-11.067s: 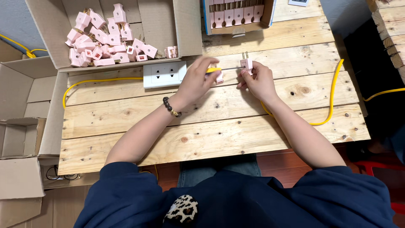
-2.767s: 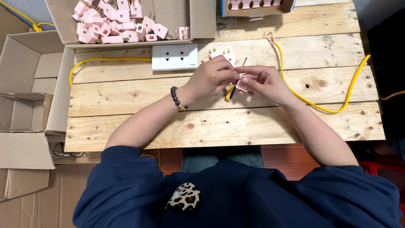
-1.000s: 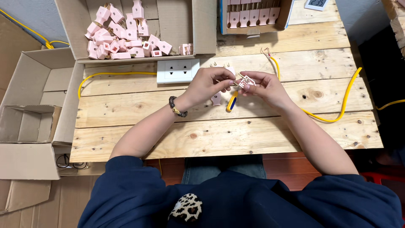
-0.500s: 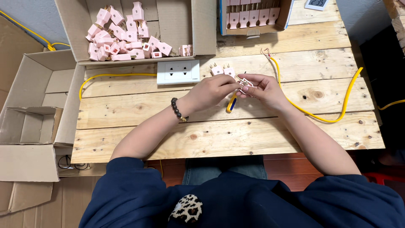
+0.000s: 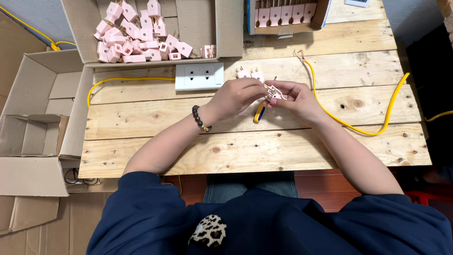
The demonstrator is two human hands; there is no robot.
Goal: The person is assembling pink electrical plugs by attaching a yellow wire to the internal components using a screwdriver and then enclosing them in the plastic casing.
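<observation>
Both hands meet above the middle of the wooden pallet table (image 5: pixel 141 156). The left hand (image 5: pixel 236 97) is curled narrow, its fingertips pinched against a small pink plug part (image 5: pixel 273 93) with metal contacts showing. The right hand (image 5: pixel 295 97) holds the same part from the other side, fingers closed about it, so the part sits between the 2 hands, lifted just clear of the boards. A blue-and-yellow tool handle (image 5: pixel 258 113) shows just below the hands; whether either hand grips it cannot be told. The left wrist carries a dark bead bracelet (image 5: pixel 200 118). Just beyond the hands, 2 pink plug pieces (image 5: pixel 250 73) lie on the table beside a white double socket (image 5: pixel 199 76), which has a yellow lead running off to the left. A second yellow cable (image 5: pixel 363 125) loops across the right side of the table, its stripped end (image 5: pixel 298 54) lying near the far plank. At the far left stands an open cardboard box (image 5: pixel 198 28) holding a heap of loose pink plugs (image 5: pixel 137 35). At the far centre a smaller blue-edged box (image 5: pixel 325 12) holds a row of pink plugs standing upright. Empty open cartons (image 5: pixel 33 137) sit off the table's left edge.
</observation>
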